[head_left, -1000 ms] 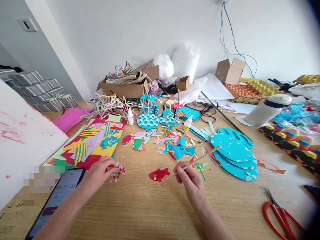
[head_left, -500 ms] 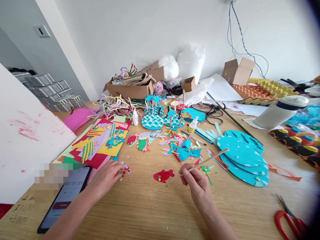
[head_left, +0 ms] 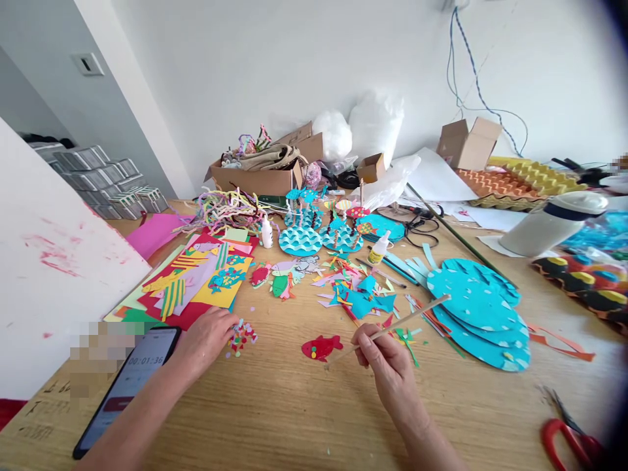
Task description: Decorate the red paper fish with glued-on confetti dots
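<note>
A thin wooden stick [head_left: 412, 315] is pinched in my right hand [head_left: 383, 356], slanting up to the right, its lower end close to the tail side of a red paper fish [head_left: 322, 348]. Two small dots, yellow and green, lie on that fish. My left hand [head_left: 210, 333] rests at the left edge of a small heap of colored paper dots [head_left: 243, 339], its fingers bent together; whether a dot is between them is too small to tell. Several cut paper fish [head_left: 282, 284] lie beyond the dots.
A phone [head_left: 130, 389] lies by my left forearm, near colored paper sheets [head_left: 196, 281]. Blue paper discs [head_left: 475, 307] and red-handled scissors [head_left: 572, 438] are at the right. Glue bottles [head_left: 379, 248], paper scraps, a white flask [head_left: 552, 226] and boxes stand farther back.
My left hand has shifted slightly left and up, uncovering more of the dots. My right hand holds the stick in nearly the same place.
</note>
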`<state>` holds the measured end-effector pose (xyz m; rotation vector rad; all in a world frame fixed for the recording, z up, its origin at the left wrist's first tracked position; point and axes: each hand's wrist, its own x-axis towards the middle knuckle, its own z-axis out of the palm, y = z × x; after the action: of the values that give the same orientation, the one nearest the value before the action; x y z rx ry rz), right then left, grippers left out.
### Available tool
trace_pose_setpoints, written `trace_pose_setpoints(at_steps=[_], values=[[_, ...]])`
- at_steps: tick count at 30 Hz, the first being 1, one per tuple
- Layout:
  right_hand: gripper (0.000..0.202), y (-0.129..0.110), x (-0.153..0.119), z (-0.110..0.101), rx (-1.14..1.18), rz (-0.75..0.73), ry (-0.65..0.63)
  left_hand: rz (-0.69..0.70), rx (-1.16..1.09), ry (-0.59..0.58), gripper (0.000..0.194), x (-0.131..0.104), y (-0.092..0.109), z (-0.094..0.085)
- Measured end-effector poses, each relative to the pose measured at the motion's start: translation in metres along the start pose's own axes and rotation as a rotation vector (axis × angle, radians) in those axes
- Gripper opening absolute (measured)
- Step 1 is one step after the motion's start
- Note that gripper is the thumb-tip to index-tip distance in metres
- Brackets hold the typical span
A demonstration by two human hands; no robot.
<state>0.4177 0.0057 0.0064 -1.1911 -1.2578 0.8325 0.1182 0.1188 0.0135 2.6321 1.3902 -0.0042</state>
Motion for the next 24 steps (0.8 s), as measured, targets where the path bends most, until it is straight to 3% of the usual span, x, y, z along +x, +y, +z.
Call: trace_pose_setpoints(at_steps=[11,24], values=[[0.025,-0.001,-0.001,0.001,0.043,0.012,0.018,0.042,0.050,-0.075,0.011,0.016,0.023,-0.007],[0.026,-0.002,0.000,0.001,0.063,0.013,0.022,0.007,-0.081,-0.077,0.011,0.024,0.014,-0.005]])
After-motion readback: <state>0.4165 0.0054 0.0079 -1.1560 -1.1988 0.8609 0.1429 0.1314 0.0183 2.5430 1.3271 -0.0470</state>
